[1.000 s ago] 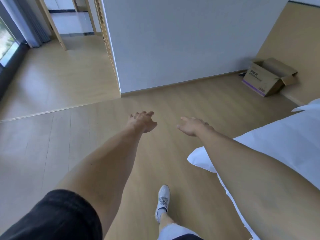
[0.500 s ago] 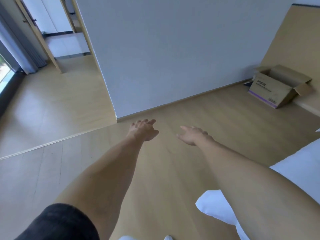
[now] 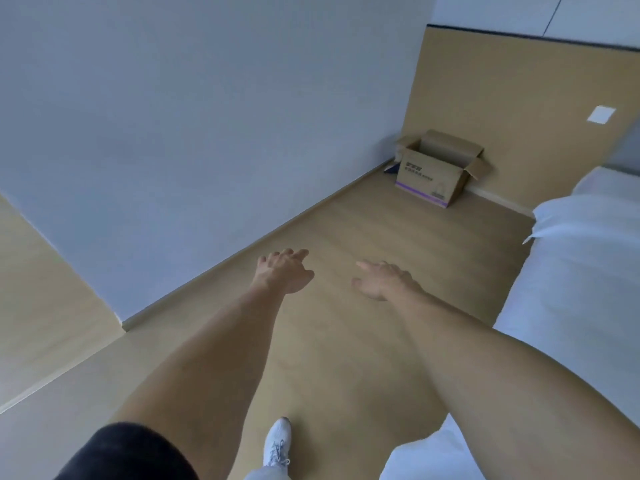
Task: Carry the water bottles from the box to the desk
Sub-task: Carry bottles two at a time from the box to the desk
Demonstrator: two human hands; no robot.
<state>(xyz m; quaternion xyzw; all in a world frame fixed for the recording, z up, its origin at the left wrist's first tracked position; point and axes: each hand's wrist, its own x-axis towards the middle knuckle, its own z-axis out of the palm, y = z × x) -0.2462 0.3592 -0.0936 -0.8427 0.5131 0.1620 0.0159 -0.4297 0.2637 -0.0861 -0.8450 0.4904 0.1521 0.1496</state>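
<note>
In the head view, both arms are stretched forward over the wooden floor. The left hand and right hand are empty, their fingers loosely spread and holding nothing. The box stands open in the far corner, against the wall panel and well apart from the hands; no bottles can be made out inside it. A bed lies to the right. The approach step is judged in hand: the box must next be reached and a bottle gripped.
</note>
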